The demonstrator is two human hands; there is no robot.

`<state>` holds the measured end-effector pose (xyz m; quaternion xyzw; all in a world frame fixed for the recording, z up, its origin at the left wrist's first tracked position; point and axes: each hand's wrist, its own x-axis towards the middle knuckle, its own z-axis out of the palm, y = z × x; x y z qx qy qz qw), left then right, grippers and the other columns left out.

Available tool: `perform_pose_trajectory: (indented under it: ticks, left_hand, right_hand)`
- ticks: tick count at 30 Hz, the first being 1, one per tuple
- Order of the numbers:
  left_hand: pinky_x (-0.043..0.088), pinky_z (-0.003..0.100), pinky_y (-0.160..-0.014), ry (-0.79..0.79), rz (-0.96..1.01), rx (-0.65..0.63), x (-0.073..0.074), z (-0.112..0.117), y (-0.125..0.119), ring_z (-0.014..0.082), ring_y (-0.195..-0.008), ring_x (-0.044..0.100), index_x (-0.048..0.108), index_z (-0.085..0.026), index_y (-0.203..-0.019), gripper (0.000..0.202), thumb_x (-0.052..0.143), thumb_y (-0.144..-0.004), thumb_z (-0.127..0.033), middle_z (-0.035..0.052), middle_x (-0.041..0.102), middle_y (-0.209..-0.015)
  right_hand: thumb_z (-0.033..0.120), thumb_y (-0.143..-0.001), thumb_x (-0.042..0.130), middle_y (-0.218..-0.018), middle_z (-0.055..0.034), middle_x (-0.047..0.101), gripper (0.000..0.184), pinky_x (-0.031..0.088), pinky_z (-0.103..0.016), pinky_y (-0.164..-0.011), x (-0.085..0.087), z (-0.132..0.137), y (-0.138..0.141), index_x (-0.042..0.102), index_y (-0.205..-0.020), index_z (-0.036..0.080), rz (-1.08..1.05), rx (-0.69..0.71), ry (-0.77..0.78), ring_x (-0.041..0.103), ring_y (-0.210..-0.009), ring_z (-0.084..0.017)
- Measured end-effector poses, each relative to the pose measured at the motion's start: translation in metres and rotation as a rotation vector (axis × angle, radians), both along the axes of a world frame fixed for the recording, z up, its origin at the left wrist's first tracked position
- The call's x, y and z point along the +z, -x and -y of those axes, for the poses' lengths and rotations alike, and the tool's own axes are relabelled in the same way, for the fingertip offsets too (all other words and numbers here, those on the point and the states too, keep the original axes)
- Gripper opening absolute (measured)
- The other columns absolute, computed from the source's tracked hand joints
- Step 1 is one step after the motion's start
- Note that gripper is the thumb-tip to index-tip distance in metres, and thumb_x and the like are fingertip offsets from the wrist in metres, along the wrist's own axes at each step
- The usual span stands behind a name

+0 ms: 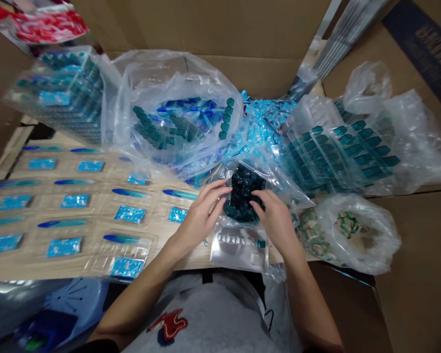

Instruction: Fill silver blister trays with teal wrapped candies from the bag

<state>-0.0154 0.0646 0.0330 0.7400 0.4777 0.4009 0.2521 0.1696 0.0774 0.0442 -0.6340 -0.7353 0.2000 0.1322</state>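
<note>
Both my hands are at a small clear plastic bag [259, 169] full of dark teal caps [242, 189] near the table's front edge. My left hand [202, 213] grips the bag's left side, fingers curled on the plastic. My right hand [274, 218] reaches into the caps from the right, fingers bent down among them; what they pinch is hidden. A clear blister tray [238, 247] with a few slots lies just below the bag, between my wrists.
Rows of clear blister trays with blue packets [75, 200] cover the table's left. A big bag of teal parts [180, 122] stands behind. Stacked trays [338, 147] lie at the right, a bag of small printed packets [353, 228] below them. Cardboard walls surround everything.
</note>
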Motion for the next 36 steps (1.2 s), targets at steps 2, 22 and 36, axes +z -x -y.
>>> perform_pose_trajectory:
  ticks: [2, 22, 36]
  left_hand:
    - [0.049, 0.037, -0.098, 0.017, 0.116, -0.008, 0.003, 0.007, -0.001, 0.0182, -0.114, 0.058, 0.061, -0.021, -0.111, 0.022, 0.046, -0.095, -0.015, 0.0082, 0.061, -0.119]
    - [0.056, 0.025, -0.079, -0.115, 0.088, -0.089, 0.036, 0.049, -0.011, 0.0136, -0.091, 0.065, 0.053, -0.020, -0.114, 0.027, 0.046, -0.091, -0.008, 0.0047, 0.067, -0.097]
    - [0.053, 0.025, -0.073, 0.334, 0.185, -0.187, -0.010, 0.080, 0.001, 0.0143, -0.083, 0.063, 0.063, -0.021, -0.101, 0.017, 0.048, -0.094, -0.019, 0.0041, 0.064, -0.091]
  right_hand:
    - [0.022, -0.084, 0.061, -0.094, -0.0057, 0.070, 0.020, 0.052, -0.029, -0.069, 0.005, 0.009, -0.006, 0.068, -0.102, 0.018, -0.358, -0.077, -0.016, 0.066, -0.076, -0.018]
    - [0.003, -0.082, 0.059, -0.103, 0.0006, 0.066, 0.051, 0.054, -0.022, -0.074, 0.035, 0.077, 0.017, 0.064, -0.120, 0.037, -0.830, 0.016, -0.200, 0.063, -0.080, -0.010]
    - [0.023, -0.076, 0.069, -0.089, -0.0032, 0.073, 0.019, 0.047, -0.021, -0.043, -0.023, 0.117, -0.011, 0.077, -0.093, 0.029, -0.921, -0.232, 0.284, 0.058, -0.051, -0.010]
